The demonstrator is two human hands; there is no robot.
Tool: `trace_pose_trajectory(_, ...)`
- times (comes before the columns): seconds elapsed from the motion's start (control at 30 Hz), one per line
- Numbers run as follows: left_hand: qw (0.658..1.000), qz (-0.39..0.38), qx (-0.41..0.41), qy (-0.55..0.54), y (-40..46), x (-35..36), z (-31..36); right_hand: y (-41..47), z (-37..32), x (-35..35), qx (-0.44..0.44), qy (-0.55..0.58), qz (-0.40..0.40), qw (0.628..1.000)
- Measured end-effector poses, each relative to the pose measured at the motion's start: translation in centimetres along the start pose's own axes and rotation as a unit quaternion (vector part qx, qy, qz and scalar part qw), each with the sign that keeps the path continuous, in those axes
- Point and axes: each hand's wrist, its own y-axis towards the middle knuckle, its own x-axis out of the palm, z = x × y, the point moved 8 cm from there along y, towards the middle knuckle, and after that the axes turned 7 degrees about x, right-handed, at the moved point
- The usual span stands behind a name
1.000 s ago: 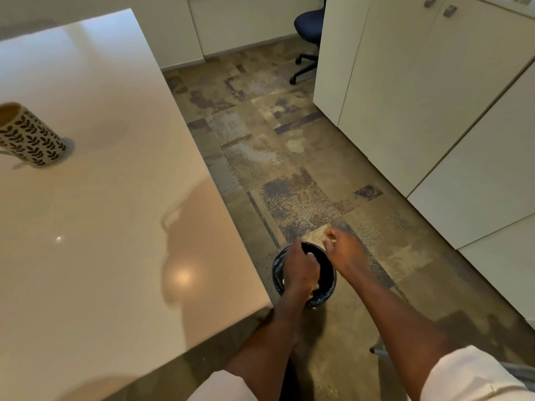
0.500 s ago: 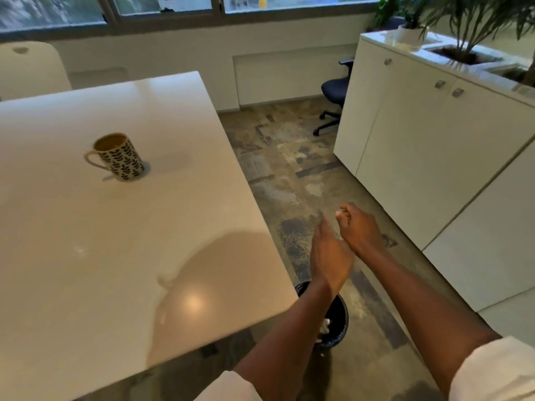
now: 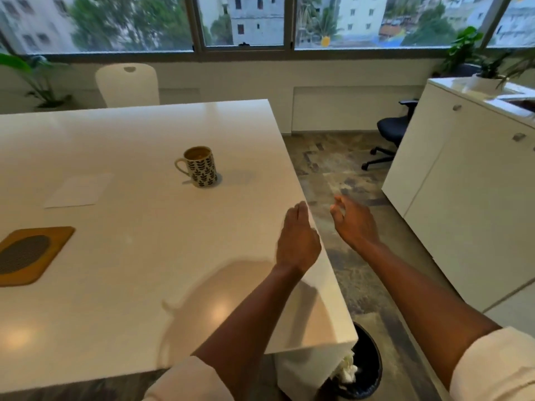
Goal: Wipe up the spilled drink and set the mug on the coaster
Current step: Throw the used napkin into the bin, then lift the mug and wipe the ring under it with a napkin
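A leaf-patterned mug (image 3: 200, 167) with brown drink in it stands upright on the white table (image 3: 144, 256), handle to the left. The brown coaster (image 3: 29, 254) with a dark mesh centre lies at the table's left edge, far from the mug. My left hand (image 3: 296, 241) hovers over the table's right edge, fingers together and holding nothing. My right hand (image 3: 353, 221) floats beyond the edge over the floor, fingers loosely spread and empty. I see no spill on the tabletop.
A white napkin (image 3: 76, 191) lies flat left of the mug. A black bin (image 3: 366, 369) with crumpled white tissue sits on the floor by the table's near right corner. White cabinets (image 3: 463, 198) stand on the right, a white chair (image 3: 127, 85) behind the table, an office chair (image 3: 389, 134) beyond.
Both hands have come up out of the bin, empty, and now sit at table height. My view has lifted from the floor to the table, so the coaster and napkin show.
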Motion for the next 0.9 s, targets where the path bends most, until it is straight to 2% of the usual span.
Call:
trace_pose_trajectory(0.4,0.99,0.066,-0.09,0.092,-0.7,-13.8,-18.0,-0.5,-16.8,11.3,-0.129,0.018,-0.03,0.991)
trace_pose_trajectory(0.9,0.976,0.086,-0.147,0.135,-2.8,-29.1,-36.2,-3.0,-35.0,27.9,-0.192,0.046,-0.113,0.974)
